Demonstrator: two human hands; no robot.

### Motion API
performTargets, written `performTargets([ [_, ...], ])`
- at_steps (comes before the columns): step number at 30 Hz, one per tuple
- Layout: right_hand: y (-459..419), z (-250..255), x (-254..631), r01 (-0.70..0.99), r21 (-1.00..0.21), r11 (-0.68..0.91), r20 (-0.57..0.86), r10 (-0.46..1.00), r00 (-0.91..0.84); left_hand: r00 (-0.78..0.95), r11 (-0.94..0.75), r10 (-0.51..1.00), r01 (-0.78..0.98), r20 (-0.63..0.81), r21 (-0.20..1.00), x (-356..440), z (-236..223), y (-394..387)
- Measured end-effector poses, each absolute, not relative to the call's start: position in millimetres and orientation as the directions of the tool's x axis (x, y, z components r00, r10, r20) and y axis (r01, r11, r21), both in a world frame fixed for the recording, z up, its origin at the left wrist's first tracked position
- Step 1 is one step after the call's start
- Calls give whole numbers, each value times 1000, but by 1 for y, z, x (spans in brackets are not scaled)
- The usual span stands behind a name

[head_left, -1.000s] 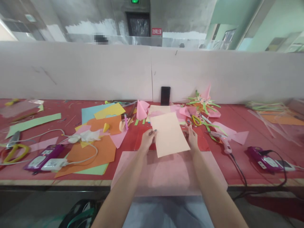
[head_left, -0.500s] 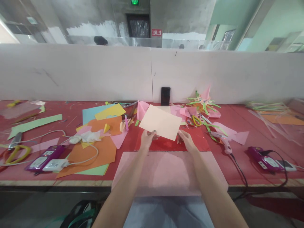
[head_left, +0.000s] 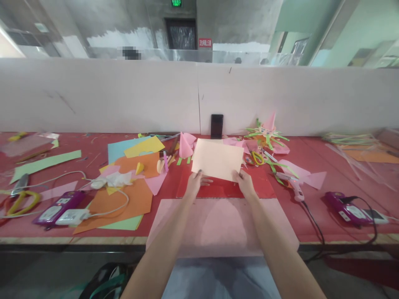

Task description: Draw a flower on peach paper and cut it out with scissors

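A pale peach sheet of paper (head_left: 217, 159) is held level above a red sheet (head_left: 255, 187) on the table. My left hand (head_left: 195, 182) pinches its near left corner and my right hand (head_left: 245, 182) pinches its near right corner. The sheet lies landscape, long edges across my view. A large translucent pink sheet (head_left: 222, 226) lies under my forearms and hangs over the table's front edge.
Orange, green, blue and yellow papers (head_left: 131, 199) lie to the left with purple glue guns (head_left: 57, 205) and white cables. Scissors (head_left: 257, 157), green strips and a pink glue gun (head_left: 294, 187) lie to the right. A black phone (head_left: 217, 126) leans on the white partition.
The peach sheet has been turned from upright portrait to level landscape, and both hands have shifted to its near corners.
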State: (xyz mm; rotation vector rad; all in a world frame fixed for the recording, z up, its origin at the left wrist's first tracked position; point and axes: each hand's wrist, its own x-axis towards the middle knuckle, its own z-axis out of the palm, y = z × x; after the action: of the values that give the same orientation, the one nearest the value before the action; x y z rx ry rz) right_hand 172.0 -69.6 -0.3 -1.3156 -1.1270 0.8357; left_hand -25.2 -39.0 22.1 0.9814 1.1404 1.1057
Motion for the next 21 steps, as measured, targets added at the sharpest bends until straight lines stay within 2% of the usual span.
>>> performTargets([
  [5,-71,-2,175,192,-973,125,192,902,387,118,153,982,-53,-146,987,-23,23,-40],
  [14,-69,-5,173,297,-950,94,214,890,403,-7,10,1000,143,-9,990,-30,19,-39],
  [21,-72,-8,177,411,-911,-22,239,784,573,108,-84,993,341,49,936,-28,17,-45],
])
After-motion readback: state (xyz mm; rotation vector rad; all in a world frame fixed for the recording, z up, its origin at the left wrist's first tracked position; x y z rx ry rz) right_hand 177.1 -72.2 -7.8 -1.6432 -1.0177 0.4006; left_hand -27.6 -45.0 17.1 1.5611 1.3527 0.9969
